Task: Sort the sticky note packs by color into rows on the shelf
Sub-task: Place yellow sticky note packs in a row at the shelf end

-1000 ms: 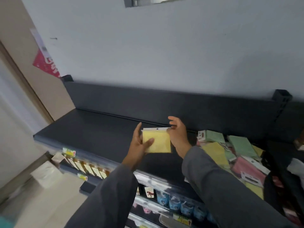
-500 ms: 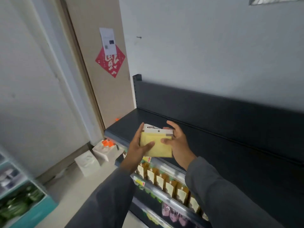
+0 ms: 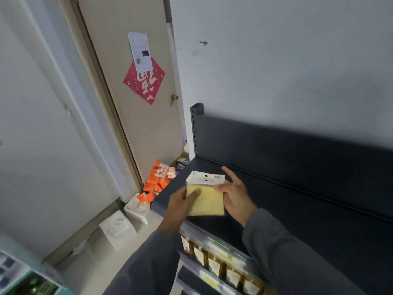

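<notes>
Both hands hold one yellow sticky note pack above the near left corner of the dark shelf. Left hand grips its left edge, thumb laid on the front. Right hand pinches the right edge near the white header card, other fingers spread loose. Pack is in the air, not touching the shelf; no other packs in view. Likely step: setting it down to start a yellow row at the left end. Risk: placed too near the corner, the pack could slide off toward the orange boxes on the floor; the slick sleeve could also slip from a light pinch. Header card print too small to read. Red diamond poster on the door has white brush characters, partly covered by a printed sheet, text illegible.
</notes>
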`<state>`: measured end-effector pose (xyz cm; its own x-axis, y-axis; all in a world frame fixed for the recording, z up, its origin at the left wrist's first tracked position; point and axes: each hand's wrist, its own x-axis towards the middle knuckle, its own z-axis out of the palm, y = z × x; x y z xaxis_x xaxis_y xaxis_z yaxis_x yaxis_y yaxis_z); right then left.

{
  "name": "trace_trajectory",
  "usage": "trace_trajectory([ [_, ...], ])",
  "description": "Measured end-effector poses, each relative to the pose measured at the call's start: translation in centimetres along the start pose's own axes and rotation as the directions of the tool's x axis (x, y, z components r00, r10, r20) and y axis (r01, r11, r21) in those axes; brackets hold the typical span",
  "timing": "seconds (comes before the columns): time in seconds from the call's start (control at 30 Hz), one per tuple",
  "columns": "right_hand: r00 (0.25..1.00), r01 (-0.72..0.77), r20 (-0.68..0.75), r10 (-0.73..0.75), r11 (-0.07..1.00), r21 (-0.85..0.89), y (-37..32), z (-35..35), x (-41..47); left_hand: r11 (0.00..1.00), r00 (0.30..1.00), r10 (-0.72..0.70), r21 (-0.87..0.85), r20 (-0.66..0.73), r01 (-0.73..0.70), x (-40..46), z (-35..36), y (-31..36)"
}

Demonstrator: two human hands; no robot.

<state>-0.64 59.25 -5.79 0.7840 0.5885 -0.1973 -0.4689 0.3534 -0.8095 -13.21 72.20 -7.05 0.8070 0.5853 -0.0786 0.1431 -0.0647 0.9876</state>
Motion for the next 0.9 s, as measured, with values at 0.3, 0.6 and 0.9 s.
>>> trace_trajectory([
  [0.3,0.98,0.074,-0.157,-0.119,0.96,-0.268,2.5,2.3,10.8,0.95,0.993,0.094,0.292,0.071,-0.11,14.8,-2.8,-0.2],
  [0.6,0.814,0.167,-0.353,-0.462,0.768,-0.618,4.5,3.9,18.4,0.907,0.962,0.146,0.358,0.23,-0.223,26.1,-2.3,-2.2],
  [0.9,0.693,0.013,-0.391,-0.605,0.552,-0.833,6.9,5.4,19.9,0.926,0.964,0.162,0.304,0.212,-0.222,28.8,-2.2,-3.2],
])
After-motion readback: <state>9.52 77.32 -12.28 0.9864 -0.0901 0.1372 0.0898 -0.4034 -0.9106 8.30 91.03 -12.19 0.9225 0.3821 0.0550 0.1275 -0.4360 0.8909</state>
